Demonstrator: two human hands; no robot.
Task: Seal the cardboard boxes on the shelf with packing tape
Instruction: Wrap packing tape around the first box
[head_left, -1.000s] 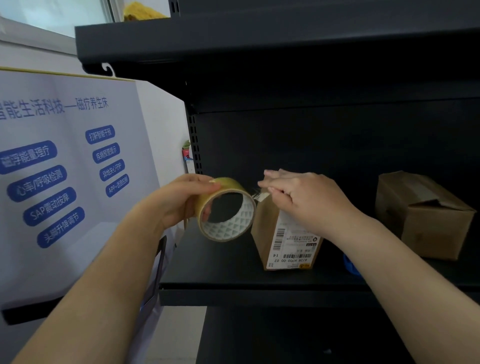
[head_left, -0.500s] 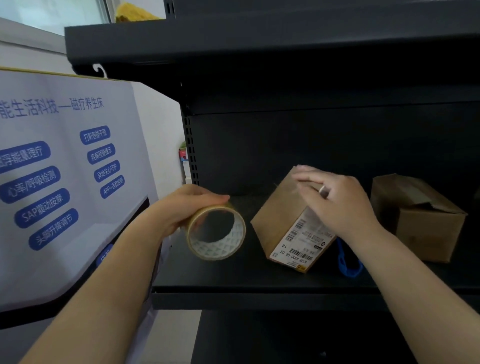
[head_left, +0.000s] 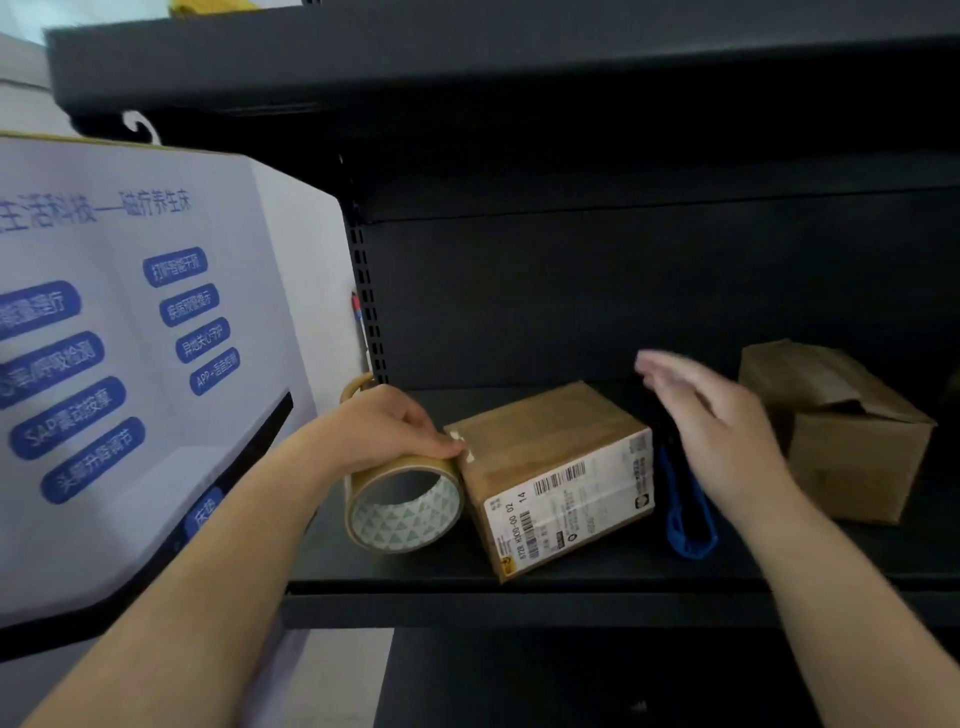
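On shelf (head_left: 571, 577): two boxes (head_left: 550, 467), one tape roll (head_left: 405, 506).

There is only one view, from a camera on the person's head. It looks forward and a little down into the dark shelf (head_left: 519, 577), from close, at about the height of that board. The wide lens bends the edges. Both forearms enter from the bottom.

The fingers (head_left: 657, 366) of the right hand (head_left: 722, 436) are smeared by motion blur. The tape roll (head_left: 402, 506) is partly covered by the left hand (head_left: 387, 428). The blue poster (head_left: 119, 332) is cut by the left edge.
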